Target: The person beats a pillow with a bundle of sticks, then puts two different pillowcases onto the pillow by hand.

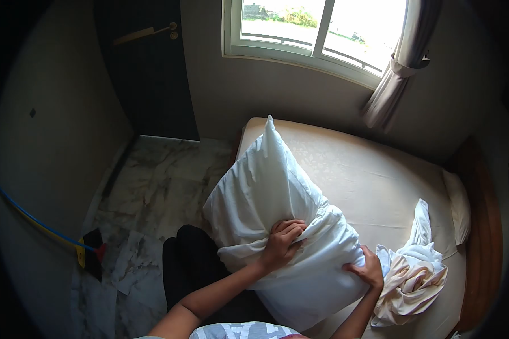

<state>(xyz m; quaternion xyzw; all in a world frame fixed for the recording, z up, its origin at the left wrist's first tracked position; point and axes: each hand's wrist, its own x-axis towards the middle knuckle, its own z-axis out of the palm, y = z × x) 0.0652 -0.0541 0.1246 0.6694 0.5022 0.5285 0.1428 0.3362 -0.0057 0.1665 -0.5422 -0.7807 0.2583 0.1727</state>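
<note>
A white pillow [322, 299] lies across my lap and the bed's near side, partly inside a white pillowcase [254, 189]. The pillowcase covers the upper part and rises to a pointed corner; its fabric is bunched across the middle. My left hand [284, 242] is closed on the gathered pillowcase fabric, fingers curled. My right hand [369, 268] grips the pillow's right edge, thumb on top and the other fingers partly hidden behind it. Close to my right hand is a crumpled heap of cream and white cloth [410, 285].
The bed [367, 169] has a cream fitted sheet, a wooden headboard [483, 237] and another pillow [457, 206] against it. A window [314, 34] with a tied curtain [398, 73] is beyond. A dark door [147, 73] and a broom-like tool [90, 248] are left, over marble-look floor [152, 181].
</note>
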